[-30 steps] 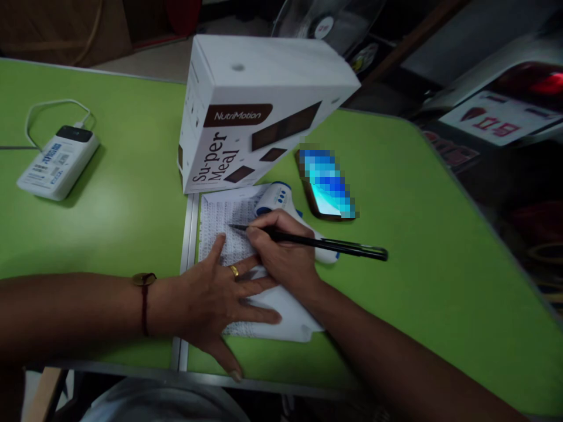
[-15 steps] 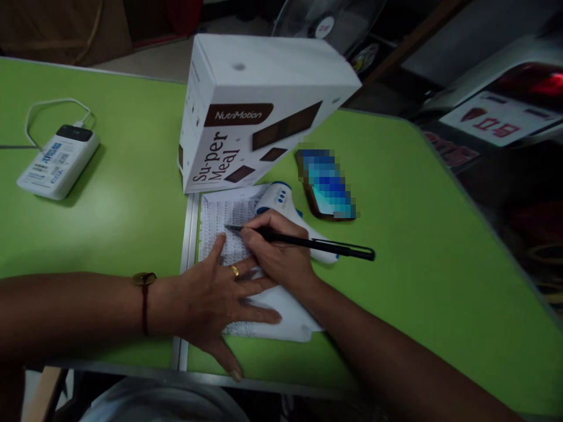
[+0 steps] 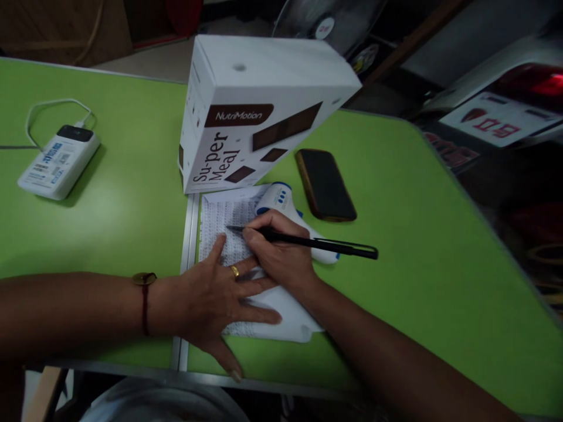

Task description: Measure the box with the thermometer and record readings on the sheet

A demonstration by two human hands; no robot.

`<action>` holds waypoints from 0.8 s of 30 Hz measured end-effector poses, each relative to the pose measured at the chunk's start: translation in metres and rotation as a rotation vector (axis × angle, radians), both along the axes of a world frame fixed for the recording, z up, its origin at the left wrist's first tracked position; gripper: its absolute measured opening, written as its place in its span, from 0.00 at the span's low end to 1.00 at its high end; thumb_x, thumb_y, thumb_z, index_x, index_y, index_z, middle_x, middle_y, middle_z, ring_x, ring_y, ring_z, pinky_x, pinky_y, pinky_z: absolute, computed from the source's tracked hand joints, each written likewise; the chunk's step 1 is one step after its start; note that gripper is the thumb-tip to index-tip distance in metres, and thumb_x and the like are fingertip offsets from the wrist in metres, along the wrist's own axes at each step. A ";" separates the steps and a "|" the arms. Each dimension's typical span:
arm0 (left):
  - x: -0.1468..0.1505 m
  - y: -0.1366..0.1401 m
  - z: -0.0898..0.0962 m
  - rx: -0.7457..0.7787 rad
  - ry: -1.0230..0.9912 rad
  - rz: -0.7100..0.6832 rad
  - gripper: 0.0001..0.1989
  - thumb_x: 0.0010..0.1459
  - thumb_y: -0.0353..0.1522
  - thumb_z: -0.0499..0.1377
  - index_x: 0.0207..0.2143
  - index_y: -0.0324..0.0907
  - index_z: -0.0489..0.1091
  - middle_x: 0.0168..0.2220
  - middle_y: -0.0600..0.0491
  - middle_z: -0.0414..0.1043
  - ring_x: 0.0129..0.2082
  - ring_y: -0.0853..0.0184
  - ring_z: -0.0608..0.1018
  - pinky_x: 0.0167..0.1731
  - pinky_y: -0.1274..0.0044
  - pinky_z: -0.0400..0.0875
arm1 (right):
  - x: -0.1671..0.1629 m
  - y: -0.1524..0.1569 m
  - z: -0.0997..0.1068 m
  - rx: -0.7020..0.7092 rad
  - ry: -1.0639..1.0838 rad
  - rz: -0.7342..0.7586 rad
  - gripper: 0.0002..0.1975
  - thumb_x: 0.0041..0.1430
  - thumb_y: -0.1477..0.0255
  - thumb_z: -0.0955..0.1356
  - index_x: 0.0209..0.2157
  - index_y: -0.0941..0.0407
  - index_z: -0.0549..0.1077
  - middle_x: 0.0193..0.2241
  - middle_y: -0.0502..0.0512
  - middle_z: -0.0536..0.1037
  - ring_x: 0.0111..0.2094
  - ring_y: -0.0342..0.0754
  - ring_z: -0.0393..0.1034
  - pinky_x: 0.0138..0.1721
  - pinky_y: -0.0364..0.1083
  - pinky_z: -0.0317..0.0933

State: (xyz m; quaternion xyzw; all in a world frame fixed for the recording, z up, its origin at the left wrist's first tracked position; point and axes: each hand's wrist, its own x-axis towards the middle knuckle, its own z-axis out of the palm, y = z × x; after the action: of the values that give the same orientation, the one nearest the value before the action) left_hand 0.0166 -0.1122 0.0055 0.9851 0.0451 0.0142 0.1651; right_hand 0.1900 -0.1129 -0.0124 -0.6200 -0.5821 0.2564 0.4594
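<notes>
A black pen (image 3: 325,243) is pinched in my right hand (image 3: 284,249), its tip on a sheet of paper (image 3: 281,313) covered in small handwriting. Fingers spread, my left hand (image 3: 220,299) lies flat across the sheet's lower left part. A gold ring is on one finger, and a red cord bracelet circles the wrist. Part of the writing is hidden under both hands. Just behind my right hand lies a white and blue infrared thermometer (image 3: 279,199), partly covered by that hand, at the sheet's right edge.
A white NutriMotion box (image 3: 281,64) stands just beyond the paper. Right of it lies a phone (image 3: 326,184) with a dark screen. A white power bank (image 3: 59,164) with a cable is at the left on the green table (image 3: 417,246). Behind the table stands a fan (image 3: 325,26).
The phone's screen, lit and blurred before, is now dark. The pen has shifted very slightly to the right with my right hand. My left hand stays in place.
</notes>
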 end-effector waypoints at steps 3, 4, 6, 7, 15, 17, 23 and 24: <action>0.000 0.000 0.001 0.010 0.008 -0.003 0.42 0.53 0.60 0.60 0.65 0.52 0.61 0.70 0.46 0.54 0.69 0.41 0.57 0.60 0.33 0.43 | 0.000 0.000 0.001 -0.017 0.012 0.008 0.05 0.47 0.72 0.67 0.20 0.53 0.68 0.16 0.44 0.69 0.20 0.42 0.62 0.22 0.43 0.57; 0.000 0.000 0.001 0.010 0.012 -0.002 0.42 0.53 0.60 0.60 0.65 0.52 0.62 0.70 0.46 0.54 0.69 0.41 0.57 0.60 0.33 0.43 | -0.001 0.000 0.001 -0.016 0.015 0.007 0.05 0.46 0.72 0.67 0.20 0.53 0.68 0.16 0.44 0.69 0.20 0.42 0.61 0.22 0.43 0.57; 0.000 0.000 0.001 0.008 0.011 0.000 0.42 0.53 0.60 0.60 0.65 0.52 0.62 0.70 0.47 0.55 0.68 0.40 0.57 0.60 0.33 0.43 | 0.000 0.000 0.001 -0.003 0.019 0.001 0.05 0.46 0.72 0.66 0.20 0.52 0.68 0.16 0.44 0.69 0.20 0.42 0.62 0.22 0.43 0.57; 0.000 0.000 0.001 0.010 0.007 0.000 0.42 0.53 0.60 0.61 0.65 0.52 0.62 0.70 0.47 0.55 0.68 0.40 0.57 0.60 0.33 0.44 | 0.000 0.000 0.000 0.005 0.020 -0.003 0.05 0.47 0.72 0.66 0.20 0.52 0.68 0.17 0.45 0.69 0.20 0.42 0.62 0.22 0.43 0.57; 0.000 0.000 0.000 0.013 0.007 -0.003 0.43 0.53 0.61 0.59 0.65 0.52 0.62 0.70 0.47 0.55 0.68 0.40 0.57 0.60 0.33 0.43 | 0.001 0.000 -0.002 0.015 -0.006 -0.004 0.05 0.47 0.72 0.66 0.21 0.52 0.68 0.18 0.45 0.69 0.21 0.43 0.63 0.24 0.43 0.59; 0.000 0.000 0.001 0.015 0.016 0.001 0.42 0.53 0.61 0.59 0.65 0.52 0.61 0.70 0.47 0.54 0.69 0.42 0.57 0.60 0.33 0.43 | 0.001 -0.001 -0.002 0.009 -0.020 -0.001 0.05 0.48 0.73 0.66 0.21 0.52 0.68 0.18 0.45 0.69 0.22 0.43 0.62 0.24 0.44 0.59; 0.000 0.000 0.001 0.008 0.012 -0.005 0.43 0.53 0.61 0.60 0.65 0.52 0.61 0.70 0.47 0.54 0.69 0.41 0.57 0.60 0.33 0.43 | 0.001 -0.001 -0.001 0.010 -0.023 -0.010 0.05 0.47 0.72 0.67 0.21 0.52 0.67 0.17 0.45 0.70 0.21 0.43 0.62 0.23 0.43 0.58; 0.000 0.000 0.001 0.011 0.011 -0.003 0.43 0.53 0.61 0.60 0.65 0.52 0.61 0.70 0.46 0.54 0.68 0.41 0.57 0.60 0.33 0.43 | 0.001 -0.001 -0.001 0.007 -0.020 -0.008 0.05 0.47 0.72 0.67 0.20 0.52 0.67 0.17 0.45 0.69 0.21 0.43 0.62 0.23 0.43 0.57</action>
State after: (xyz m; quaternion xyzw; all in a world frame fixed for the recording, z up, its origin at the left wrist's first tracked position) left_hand 0.0167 -0.1121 0.0067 0.9862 0.0445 0.0087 0.1593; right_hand 0.1907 -0.1138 -0.0133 -0.6232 -0.5852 0.2464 0.4567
